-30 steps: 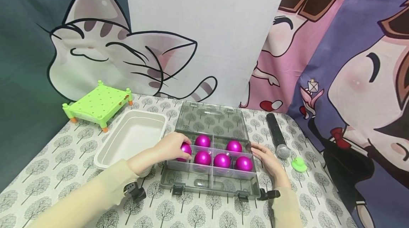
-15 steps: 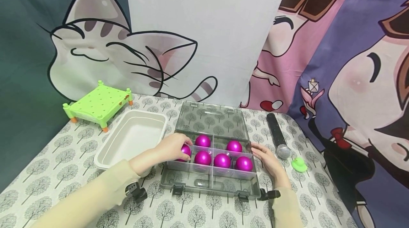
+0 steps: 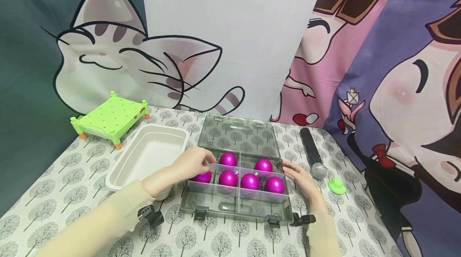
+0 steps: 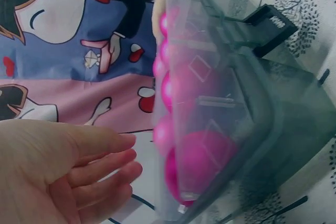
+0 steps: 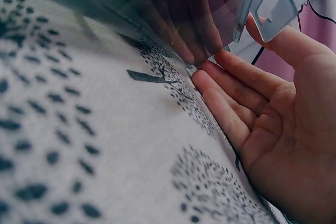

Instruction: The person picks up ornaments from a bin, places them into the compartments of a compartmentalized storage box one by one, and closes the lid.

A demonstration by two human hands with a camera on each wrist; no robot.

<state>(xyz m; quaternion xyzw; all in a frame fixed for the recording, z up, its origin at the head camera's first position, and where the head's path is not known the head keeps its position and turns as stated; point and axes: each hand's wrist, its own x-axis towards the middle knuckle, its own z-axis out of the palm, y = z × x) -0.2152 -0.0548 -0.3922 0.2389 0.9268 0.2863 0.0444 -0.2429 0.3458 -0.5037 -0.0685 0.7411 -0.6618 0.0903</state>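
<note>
A see-through grey compartment case [image 3: 264, 205] stands with its lid [image 3: 237, 133] laid back. Shiny magenta balls lie in its back and middle rows; the front row holds none. My left hand [image 3: 192, 164] hovers over the case's left end, just above the leftmost ball [image 3: 203, 177]. In the left wrist view its fingers [image 4: 102, 171] extend loosely and grip nothing, apart from the nearest ball [image 4: 205, 163]. My right hand [image 3: 300, 179] rests at the case's right end. The right wrist view shows its straight fingers [image 5: 223, 106] touching the outer wall, with the thumb up near the rim.
Left of the case is a white rectangular tub [image 3: 147, 157], with a green toy table [image 3: 111, 117] behind it. To the right lie a black microphone [image 3: 311, 151] and a green rubber duck [image 3: 337, 185]. A printed curtain [image 3: 230, 41] hangs behind the table.
My left hand has let go of the leftmost magenta ball, which now sits in the middle row's left compartment, and has lifted slightly left. The right hand has not moved.
</note>
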